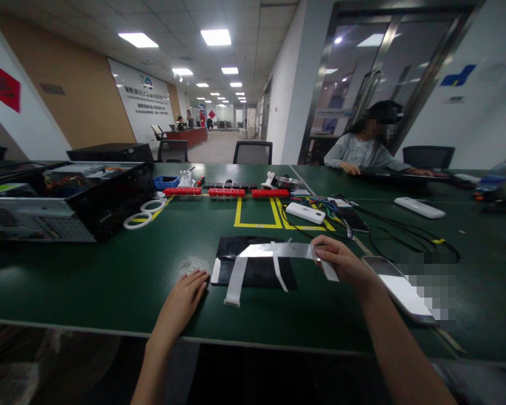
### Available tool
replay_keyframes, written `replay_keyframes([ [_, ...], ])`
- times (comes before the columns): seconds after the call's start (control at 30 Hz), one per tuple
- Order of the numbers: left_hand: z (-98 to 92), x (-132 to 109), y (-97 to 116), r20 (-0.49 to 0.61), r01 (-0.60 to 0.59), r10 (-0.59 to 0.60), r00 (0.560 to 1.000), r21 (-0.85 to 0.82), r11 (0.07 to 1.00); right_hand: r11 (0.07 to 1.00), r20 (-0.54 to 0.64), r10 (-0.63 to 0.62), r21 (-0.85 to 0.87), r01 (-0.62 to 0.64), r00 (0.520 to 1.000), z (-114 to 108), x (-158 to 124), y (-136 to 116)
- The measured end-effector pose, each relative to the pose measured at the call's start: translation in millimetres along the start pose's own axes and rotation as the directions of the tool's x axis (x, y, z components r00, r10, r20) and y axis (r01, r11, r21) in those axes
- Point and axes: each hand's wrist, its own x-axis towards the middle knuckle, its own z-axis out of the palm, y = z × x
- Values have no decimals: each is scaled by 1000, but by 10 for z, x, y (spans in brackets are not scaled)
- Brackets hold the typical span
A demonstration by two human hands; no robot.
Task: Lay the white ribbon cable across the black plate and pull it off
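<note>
My right hand [337,257] pinches one end of a flat silver-white ribbon cable [259,251], whose short tail hangs below the fingers. The cable stretches leftward over a flat black panel [257,273] lying on the green table. Its left part folds down toward me and ends in a white connector [231,303]. A thin whitish strip [279,270] crosses the cable near its middle. My left hand [188,291] rests flat on the table just left of the panel, fingers stretched out and holding nothing.
An opened computer case [105,205] stands at the left, beside white rings [138,220]. Red trays [226,192] line the back. Tangled wires, a white handheld device [306,213] and a phone [400,287] lie at the right. Another person [371,143] sits across the table.
</note>
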Motion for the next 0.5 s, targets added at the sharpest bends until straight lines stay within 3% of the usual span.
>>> replay_keyframes([
  [0.17,0,5,-4,21,7,-7,1000,8,1000,991,173,87,-116,-68,981,159,104,69],
  [0.5,-21,28,7,-17,-9,9,1000,11,1000,953,285,122,-301,-32,951,302,240,256],
])
